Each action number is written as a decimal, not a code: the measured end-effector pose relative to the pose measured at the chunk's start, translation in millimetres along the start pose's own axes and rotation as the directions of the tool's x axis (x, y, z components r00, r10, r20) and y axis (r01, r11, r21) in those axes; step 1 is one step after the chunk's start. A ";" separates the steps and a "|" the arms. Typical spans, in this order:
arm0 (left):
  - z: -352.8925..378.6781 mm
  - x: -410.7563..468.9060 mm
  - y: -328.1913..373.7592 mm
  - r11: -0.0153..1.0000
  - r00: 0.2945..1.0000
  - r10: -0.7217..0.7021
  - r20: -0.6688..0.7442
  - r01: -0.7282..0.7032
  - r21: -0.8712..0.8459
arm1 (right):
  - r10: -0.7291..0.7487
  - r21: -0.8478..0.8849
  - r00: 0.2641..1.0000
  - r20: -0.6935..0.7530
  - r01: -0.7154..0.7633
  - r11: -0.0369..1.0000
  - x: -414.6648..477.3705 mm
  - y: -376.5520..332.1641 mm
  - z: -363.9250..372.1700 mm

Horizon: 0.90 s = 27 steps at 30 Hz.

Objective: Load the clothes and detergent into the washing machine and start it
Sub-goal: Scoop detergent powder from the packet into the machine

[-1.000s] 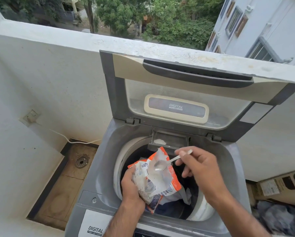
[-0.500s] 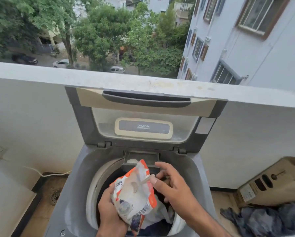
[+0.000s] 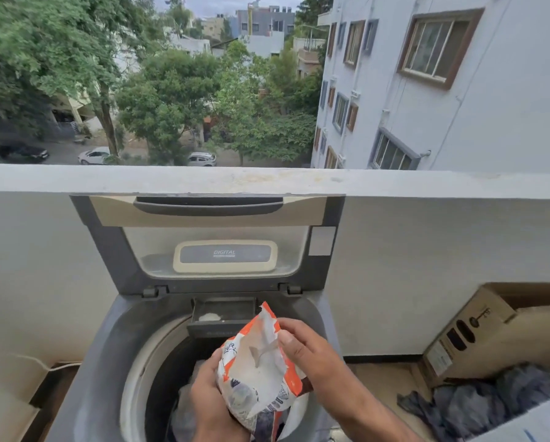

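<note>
A grey top-loading washing machine (image 3: 114,346) stands against the balcony wall with its lid (image 3: 210,237) raised upright. Its detergent drawer (image 3: 222,315) is pulled out and holds a little white powder. Clothes (image 3: 184,406) lie in the drum. My left hand (image 3: 213,400) grips an orange-and-white detergent packet (image 3: 257,371) from below, over the drum. My right hand (image 3: 308,355) pinches the packet's torn top edge. A small white scoop (image 3: 261,350) lies inside the packet's mouth, apart from my fingers.
A brown cardboard box (image 3: 490,327) stands on the floor at the right, with a dark heap of clothes (image 3: 490,400) in front of it. The white parapet (image 3: 267,180) runs right behind the lid. A cable (image 3: 41,365) trails at the left.
My right hand put the scoop back into the packet and now holds the packet's rim. The camera has tilted up, so the machine sits lower in view.
</note>
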<state>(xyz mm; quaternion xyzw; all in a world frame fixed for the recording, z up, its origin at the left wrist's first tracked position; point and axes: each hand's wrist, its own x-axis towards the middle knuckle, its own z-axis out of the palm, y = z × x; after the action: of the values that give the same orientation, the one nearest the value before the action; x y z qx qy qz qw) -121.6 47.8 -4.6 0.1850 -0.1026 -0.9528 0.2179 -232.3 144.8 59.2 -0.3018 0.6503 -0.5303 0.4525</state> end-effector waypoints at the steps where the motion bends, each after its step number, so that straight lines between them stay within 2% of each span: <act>1: 6.5 -5.4 -5.1 1.000 0.998 -0.003 0.059 0.004 -0.026 | -0.001 0.006 1.000 -0.013 0.001 1.000 -5.3 -0.5 -3.0; 2: 17.5 -9.8 -7.0 0.999 0.980 0.030 0.199 -0.021 -0.044 | -0.003 0.013 1.000 -0.024 0.003 1.000 -10.3 -1.1 -5.6; 3: 30.4 -12.1 -4.5 0.999 0.982 0.018 0.186 -0.009 -0.045 | -0.009 0.022 0.999 -0.038 0.010 1.000 -16.6 -1.4 -7.8; 4: 30.6 -10.2 -3.9 0.999 0.997 0.037 0.066 -0.039 0.028 | -0.013 0.034 0.999 -0.049 0.015 0.999 -23.0 -1.8 -9.4; 5: 32.4 -13.0 -5.0 0.996 1.000 0.011 -0.018 -0.009 0.087 | -0.020 0.046 0.998 -0.058 0.022 0.999 -30.3 -2.7 -10.5; 6: 36.1 -16.8 -8.5 0.988 0.997 0.053 -0.053 -0.045 0.149 | -0.028 0.045 0.997 -0.067 0.031 0.998 -38.3 -3.3 -10.8; 10: 48.1 -25.6 -8.5 0.976 0.991 -0.048 -0.123 0.073 0.204 | -0.058 0.040 0.990 -0.130 0.064 0.997 -70.2 -3.0 -2.0; 11: 48.2 -27.0 -11.7 0.973 0.978 -0.081 -0.191 0.119 0.197 | -0.057 0.050 0.987 -0.152 0.065 0.997 -78.3 -2.3 1.7; 14: 47.2 -34.1 -20.1 0.962 0.965 -0.170 -0.198 0.207 0.180 | -0.018 0.067 0.971 -0.237 0.035 0.997 -100.2 0.4 13.1; 18: 45.9 -44.0 -50.1 0.904 0.921 -0.347 -0.176 0.379 0.200 | 0.104 0.097 0.917 -0.384 -0.072 0.993 -136.5 7.3 16.5; 22: 53.4 -53.1 -90.8 0.830 0.899 -0.405 -0.166 0.438 0.345 | 0.207 0.219 0.819 -0.535 -0.102 0.970 -179.5 20.6 7.1; 27: 79.6 -74.6 -153.6 0.672 0.794 -0.559 -0.238 0.602 0.431 | 0.232 0.367 0.713 -0.662 0.037 0.930 -241.0 31.5 -11.9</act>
<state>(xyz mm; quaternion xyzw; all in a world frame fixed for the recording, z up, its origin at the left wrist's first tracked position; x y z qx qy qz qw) -148.7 226.5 48.4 0.2969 -0.2647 -0.9058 -0.1457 -142.0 368.2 93.9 0.0413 0.6809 -0.6873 0.2496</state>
